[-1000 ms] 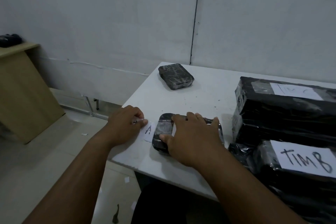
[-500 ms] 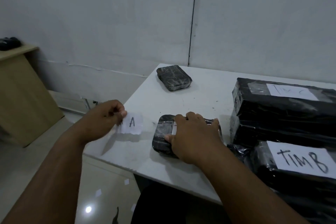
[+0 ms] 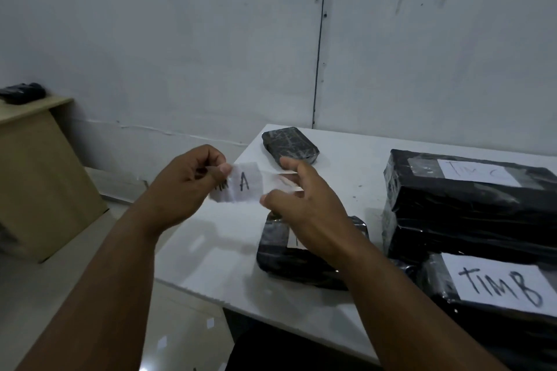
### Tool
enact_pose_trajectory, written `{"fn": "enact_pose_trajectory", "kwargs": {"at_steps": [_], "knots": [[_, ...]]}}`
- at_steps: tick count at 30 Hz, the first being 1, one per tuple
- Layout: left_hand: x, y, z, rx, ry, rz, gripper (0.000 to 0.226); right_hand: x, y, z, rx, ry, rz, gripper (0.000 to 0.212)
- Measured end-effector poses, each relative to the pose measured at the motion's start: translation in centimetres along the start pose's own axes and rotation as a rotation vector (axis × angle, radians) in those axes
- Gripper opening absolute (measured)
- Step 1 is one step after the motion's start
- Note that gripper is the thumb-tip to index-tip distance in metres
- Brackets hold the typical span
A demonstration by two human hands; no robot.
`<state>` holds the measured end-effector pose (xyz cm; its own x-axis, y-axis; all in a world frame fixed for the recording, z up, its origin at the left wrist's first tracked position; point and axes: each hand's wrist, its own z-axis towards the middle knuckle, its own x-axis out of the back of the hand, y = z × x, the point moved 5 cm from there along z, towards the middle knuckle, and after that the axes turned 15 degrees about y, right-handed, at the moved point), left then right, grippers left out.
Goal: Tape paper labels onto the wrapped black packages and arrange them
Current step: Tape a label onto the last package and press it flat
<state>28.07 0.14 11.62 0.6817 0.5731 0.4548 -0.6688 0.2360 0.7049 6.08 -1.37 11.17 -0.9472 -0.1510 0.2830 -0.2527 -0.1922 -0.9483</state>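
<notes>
White paper label (image 3: 244,183), marked with an "A", is now being held up in the air above the table (image 3: 217,238); a second ago the left hand (image 3: 184,187) was pinching it down at the table edge while the right hand (image 3: 304,208) was pressing flat on the small black package (image 3: 289,253). The right hand has lifted off, so the package is lying free, just below and right of the pinch. The left thumb and fingers are clamping the label's left end. The right fingers are half-open, closing on what looks like clear tape at the label's right end; actual contact is unclear. The label's long axis is running left-right, writing facing the camera. Likely step: taping it onto that package. Large packages marked "TIM B" (image 3: 500,283) are sitting well right.
</notes>
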Motion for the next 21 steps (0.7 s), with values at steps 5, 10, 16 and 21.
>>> {"fn": "enact_pose_trajectory", "kwargs": {"at_steps": [5,10,16,21], "knots": [[-1.0,0.1,0.5,0.026,0.028,0.028,0.022,1.2,-0.5,0.5,0.023,0.026,0.013,0.064],[-1.5,0.2,0.6,0.040,0.033,0.046,0.017,2.4,-0.2,1.5,0.095,0.253,-0.084,0.012],[-1.6,0.8,0.3,0.052,0.042,0.023,0.012,3.1,0.1,2.1,0.091,0.252,-0.085,0.013],[-1.7,1.1,0.0,0.070,0.006,0.014,0.026,3.3,0.1,2.0,0.003,0.168,0.086,0.032]]}}
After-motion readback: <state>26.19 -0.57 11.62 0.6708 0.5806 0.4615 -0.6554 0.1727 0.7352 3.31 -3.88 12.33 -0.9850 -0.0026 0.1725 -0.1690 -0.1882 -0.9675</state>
